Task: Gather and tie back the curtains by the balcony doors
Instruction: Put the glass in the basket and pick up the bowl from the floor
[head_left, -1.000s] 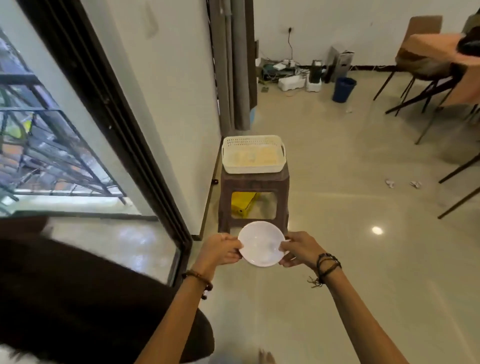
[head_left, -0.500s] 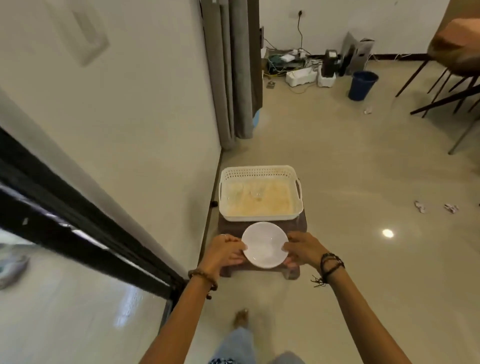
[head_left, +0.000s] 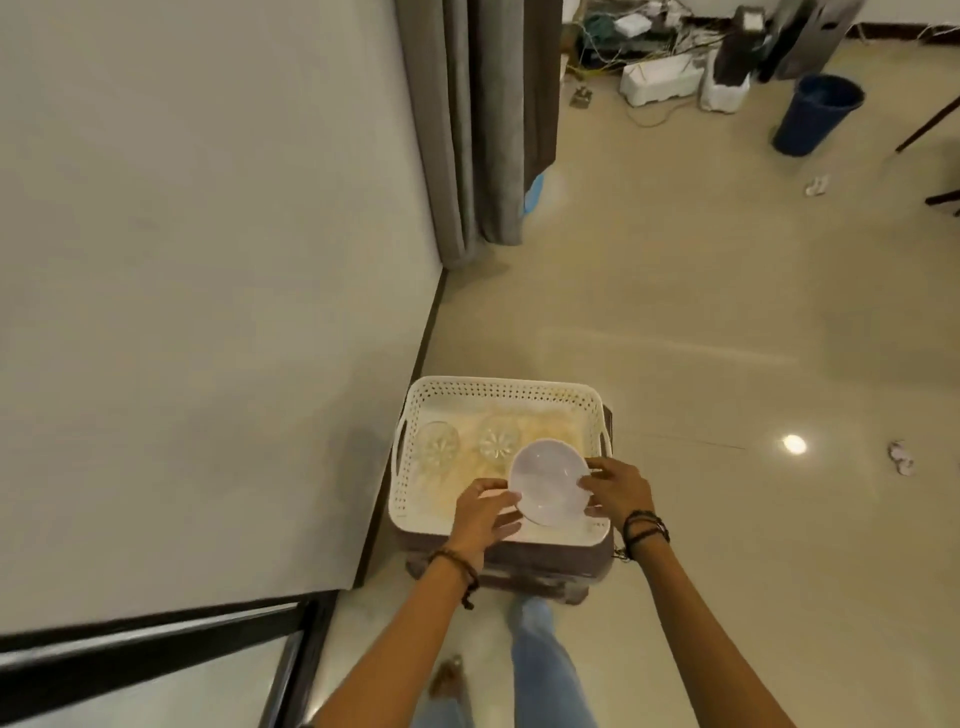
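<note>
— Hands, what are they doing? Left hand (head_left: 483, 512) and right hand (head_left: 618, 488) both grip one white bowl (head_left: 548, 483), now lowered over the white basket (head_left: 571, 402) at lower centre.

— So curtains wait?

— Yes: one grey curtain (head_left: 478, 119) hangs untied, upper centre. Two glass tumblers (head_left: 498, 439) lie inside.

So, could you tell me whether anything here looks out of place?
Crumpled paper scraps litter the floor right of the basket, and cables lie tangled by the far wall.
</note>
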